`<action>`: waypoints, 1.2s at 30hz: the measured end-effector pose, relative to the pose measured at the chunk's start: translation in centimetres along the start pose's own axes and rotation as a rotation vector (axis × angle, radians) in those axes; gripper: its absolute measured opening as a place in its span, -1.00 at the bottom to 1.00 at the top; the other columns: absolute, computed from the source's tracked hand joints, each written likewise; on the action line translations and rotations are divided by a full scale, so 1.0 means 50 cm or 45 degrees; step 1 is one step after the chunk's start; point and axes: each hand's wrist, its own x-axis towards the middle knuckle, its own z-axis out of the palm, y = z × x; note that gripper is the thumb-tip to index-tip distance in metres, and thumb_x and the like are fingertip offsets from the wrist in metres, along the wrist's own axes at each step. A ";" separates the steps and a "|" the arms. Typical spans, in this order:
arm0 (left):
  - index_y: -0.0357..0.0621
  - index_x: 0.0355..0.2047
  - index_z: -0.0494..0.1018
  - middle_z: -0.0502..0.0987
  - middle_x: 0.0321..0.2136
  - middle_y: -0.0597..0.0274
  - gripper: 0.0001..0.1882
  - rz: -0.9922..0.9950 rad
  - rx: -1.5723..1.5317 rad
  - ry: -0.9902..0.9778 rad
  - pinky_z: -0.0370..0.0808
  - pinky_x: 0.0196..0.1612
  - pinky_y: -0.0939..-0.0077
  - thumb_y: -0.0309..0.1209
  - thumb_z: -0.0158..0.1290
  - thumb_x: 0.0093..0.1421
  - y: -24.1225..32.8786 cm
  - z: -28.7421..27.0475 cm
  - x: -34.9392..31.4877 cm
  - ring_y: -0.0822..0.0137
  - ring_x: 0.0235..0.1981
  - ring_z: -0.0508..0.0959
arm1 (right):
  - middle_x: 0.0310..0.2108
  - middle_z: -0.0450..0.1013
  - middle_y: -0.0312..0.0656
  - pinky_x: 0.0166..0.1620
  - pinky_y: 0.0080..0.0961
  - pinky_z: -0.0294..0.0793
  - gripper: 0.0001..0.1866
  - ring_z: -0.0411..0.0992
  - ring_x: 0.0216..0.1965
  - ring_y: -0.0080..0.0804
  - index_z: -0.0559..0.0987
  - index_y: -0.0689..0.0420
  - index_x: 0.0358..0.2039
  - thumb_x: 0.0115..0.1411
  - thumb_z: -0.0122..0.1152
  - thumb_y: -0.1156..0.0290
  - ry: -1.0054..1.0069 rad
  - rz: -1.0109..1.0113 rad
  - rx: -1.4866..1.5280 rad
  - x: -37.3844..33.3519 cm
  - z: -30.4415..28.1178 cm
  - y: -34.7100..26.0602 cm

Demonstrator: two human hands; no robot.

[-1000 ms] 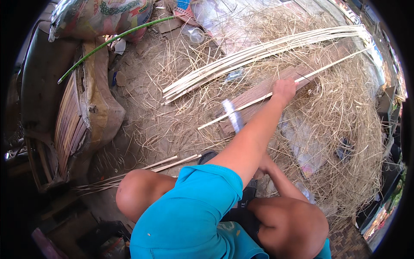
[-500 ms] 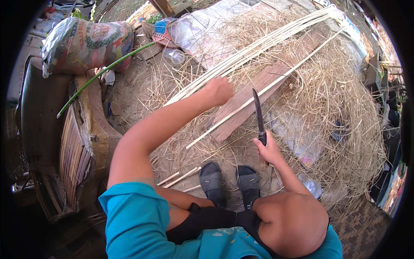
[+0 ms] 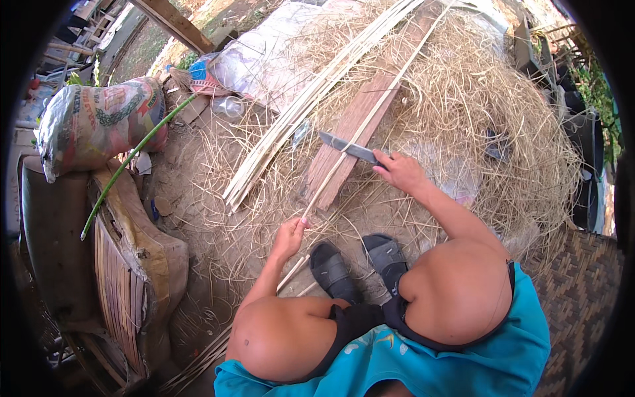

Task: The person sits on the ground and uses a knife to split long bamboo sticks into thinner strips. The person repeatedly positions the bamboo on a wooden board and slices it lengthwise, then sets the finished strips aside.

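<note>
My left hand (image 3: 288, 238) pinches the near end of a long pale strip (image 3: 385, 96) that looks like split bamboo. The strip runs away from me along a reddish-brown plank (image 3: 344, 129) lying on the ground. In my right hand (image 3: 401, 173) is a knife (image 3: 350, 147) by its dark handle, its blade lying across the strip above the plank. To the left of the plank lies a bundle of similar pale strips (image 3: 284, 135). More strips (image 3: 293, 272) show by my left foot, partly hidden by my leg.
A large heap of curly shavings (image 3: 503, 86) spreads over the right side. A stuffed sack (image 3: 99, 122), a thin green stalk (image 3: 135, 152) and a wooden frame with slats (image 3: 119, 284) stand at left. Woven matting (image 3: 582, 298) lies at lower right.
My left hand has come back toward me and now grips the strip's near end. The knife has swung from pointing away to lying across the strip. My view has shifted.
</note>
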 end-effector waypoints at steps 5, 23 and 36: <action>-0.22 -0.39 0.59 0.43 -0.62 0.32 -0.51 -0.033 -0.059 0.005 0.36 -0.36 0.45 -0.10 -0.09 0.48 0.015 -0.010 -0.076 0.48 -0.49 0.39 | -0.35 0.53 0.07 -0.28 0.00 0.60 -0.53 0.58 -0.32 0.06 0.42 -0.08 0.21 0.45 -0.10 -0.05 0.229 0.322 0.033 0.000 -0.084 0.027; -0.24 -0.40 0.43 0.53 -0.55 -0.37 -0.51 0.089 0.909 0.156 0.50 -0.29 -0.19 -0.10 -0.23 0.49 0.064 0.017 -0.133 -0.37 -0.43 0.58 | -0.52 0.50 -0.11 -0.50 -0.26 0.55 -0.60 0.51 -0.55 -0.28 0.47 0.05 0.13 0.48 -0.05 0.07 0.489 0.872 0.057 -0.090 -0.163 0.300; -0.26 -0.42 0.54 0.55 -0.51 -0.26 -0.38 -0.092 0.403 -0.005 0.45 -0.30 -0.07 0.02 -0.24 0.48 -0.102 0.062 -0.192 -0.30 -0.38 0.57 | -0.44 0.55 0.02 -0.32 0.00 0.60 -0.60 0.58 -0.43 0.02 0.46 0.07 0.08 0.48 -0.10 0.05 0.327 0.761 0.086 -0.017 -0.194 0.292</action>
